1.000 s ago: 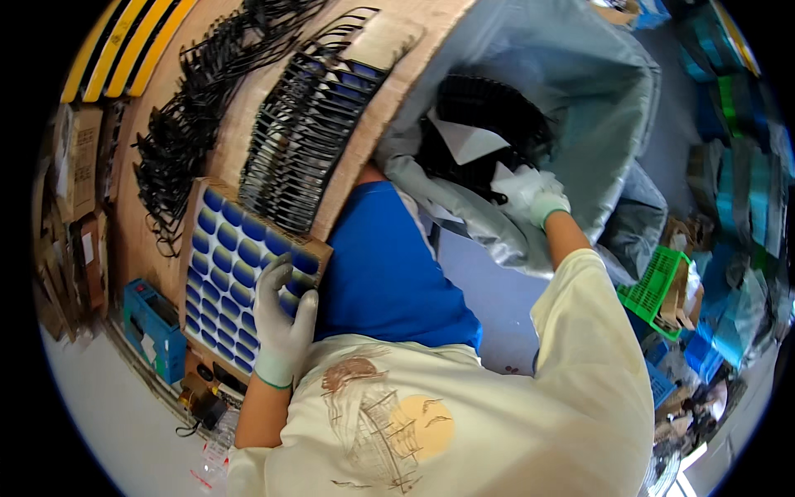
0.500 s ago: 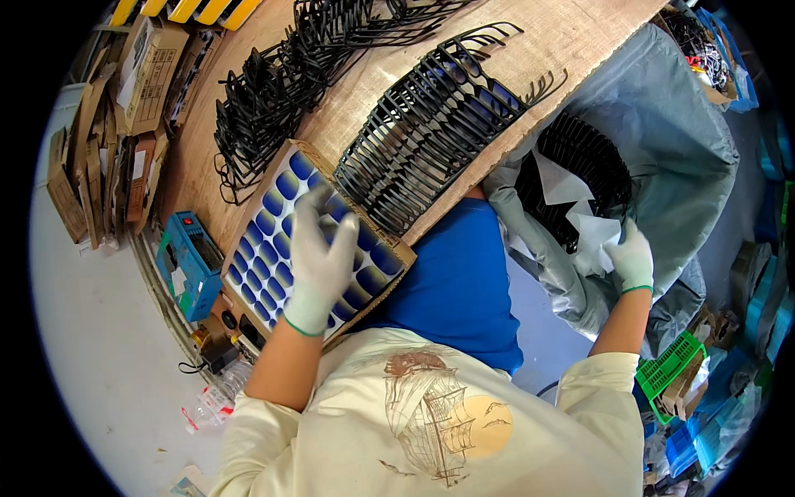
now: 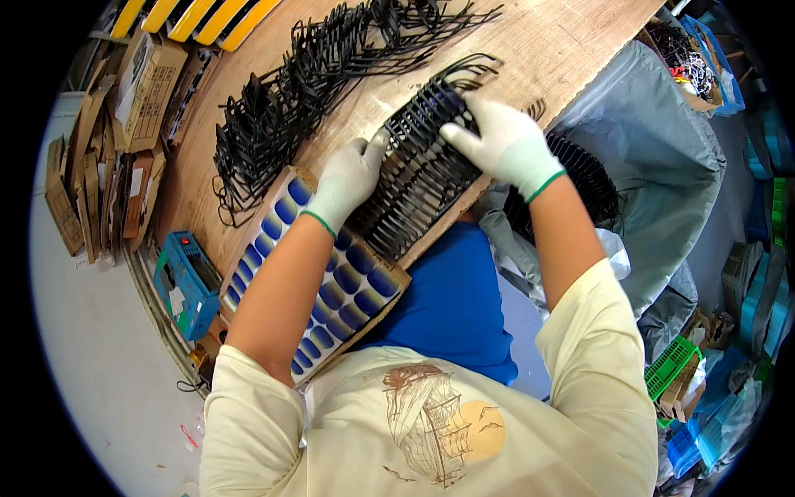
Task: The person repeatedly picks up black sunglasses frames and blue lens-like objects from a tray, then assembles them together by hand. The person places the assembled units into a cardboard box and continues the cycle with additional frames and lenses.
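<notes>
A close-packed row of black sunglasses (image 3: 418,186) lies along the wooden table's near edge. At its left side my left hand (image 3: 348,178), in a white glove with a green cuff, presses in with the thumb against the glasses. From the right, my right hand (image 3: 507,149), gloved alike, grips the far part of the row, thumb toward me and fingers around the far side. Below my left forearm sits a shallow cardboard box (image 3: 389,298) of blue gradient lenses (image 3: 358,258), partly hidden by that arm. A looser heap of black eyeglass frames (image 3: 286,108) lies further left.
On the right hangs a large grey bag (image 3: 662,157) with more black glasses (image 3: 580,178) and white paper inside. A blue device (image 3: 190,286) stands at the table's left edge. Flattened cardboard boxes (image 3: 124,157) lean at far left; a green basket (image 3: 672,364) sits lower right.
My right hand has come out of the grey bag and over to the row of sunglasses. My left hand has moved from the lens box up to the row's left side.
</notes>
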